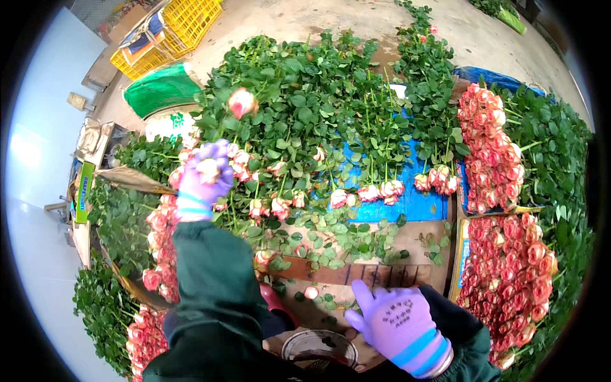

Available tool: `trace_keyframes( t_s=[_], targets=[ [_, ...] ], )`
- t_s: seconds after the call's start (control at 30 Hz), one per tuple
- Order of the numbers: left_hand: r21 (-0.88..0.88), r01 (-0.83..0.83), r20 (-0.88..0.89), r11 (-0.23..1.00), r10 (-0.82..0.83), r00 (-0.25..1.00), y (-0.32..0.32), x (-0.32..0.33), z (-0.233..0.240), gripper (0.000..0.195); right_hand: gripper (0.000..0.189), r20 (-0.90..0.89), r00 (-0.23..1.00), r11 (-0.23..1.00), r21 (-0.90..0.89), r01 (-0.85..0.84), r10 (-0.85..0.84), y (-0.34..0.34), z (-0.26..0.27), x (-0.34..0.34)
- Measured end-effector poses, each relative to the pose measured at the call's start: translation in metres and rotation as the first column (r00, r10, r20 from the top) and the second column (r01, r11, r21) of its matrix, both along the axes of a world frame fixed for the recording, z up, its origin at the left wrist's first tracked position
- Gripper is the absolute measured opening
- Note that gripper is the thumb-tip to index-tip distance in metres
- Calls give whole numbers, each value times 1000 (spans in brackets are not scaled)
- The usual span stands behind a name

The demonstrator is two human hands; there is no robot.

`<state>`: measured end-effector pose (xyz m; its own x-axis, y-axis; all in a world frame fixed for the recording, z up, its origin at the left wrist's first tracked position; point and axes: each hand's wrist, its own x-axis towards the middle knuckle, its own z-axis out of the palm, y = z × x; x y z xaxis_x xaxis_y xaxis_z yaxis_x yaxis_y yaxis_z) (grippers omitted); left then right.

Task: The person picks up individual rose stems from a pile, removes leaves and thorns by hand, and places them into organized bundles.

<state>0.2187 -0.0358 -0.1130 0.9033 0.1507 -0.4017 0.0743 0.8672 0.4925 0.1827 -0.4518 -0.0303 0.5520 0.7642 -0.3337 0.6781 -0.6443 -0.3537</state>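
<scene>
My left hand, in a lilac knitted glove with blue bands, is raised over the left end of the rose pile. A pale pink-and-white rose bloom sits within its curled fingers; the stem cannot be made out. Just above it is another rose bloom, slightly blurred, over the leaves. My right hand, gloved alike with dark print on the back, is low at the right, thumb and forefinger apart, nothing seen in it. It is nearest a wooden board with dark marks. Loose rose stems lie beyond, blooms towards me.
Stacked rose bunches fill the right side; more bunches line the left. A blue sheet shows under the stems. Below the board stands a round bucket. Yellow plastic crates and a green sack are at back left.
</scene>
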Motion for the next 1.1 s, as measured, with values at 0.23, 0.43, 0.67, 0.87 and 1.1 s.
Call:
trace_keyframes(
  t_s=[0.23,0.43,0.67,0.87,1.1],
  targets=[
    [68,161,-13,985,-160,987,-76,-25,55,26,30,90,995,988,148,34,-47,-17,-20,-37],
    [483,725,-674,-491,319,666,-18,-68,35,31,39,-3,999,996,87,-33,33,4,-39,-43],
    [276,-15,-11,961,19,1000,-65,-105,93,24,37,-98,995,997,-69,22,-29,-6,-18,-38],
    [1,271,108,963,-269,957,-163,-142,119,30,34,-136,991,991,129,32,-14,15,-26,-33],
    [225,333,190,916,-376,907,-201,-157,70,38,39,-874,461,650,261,714,-155,51,-25,3]
  ],
)
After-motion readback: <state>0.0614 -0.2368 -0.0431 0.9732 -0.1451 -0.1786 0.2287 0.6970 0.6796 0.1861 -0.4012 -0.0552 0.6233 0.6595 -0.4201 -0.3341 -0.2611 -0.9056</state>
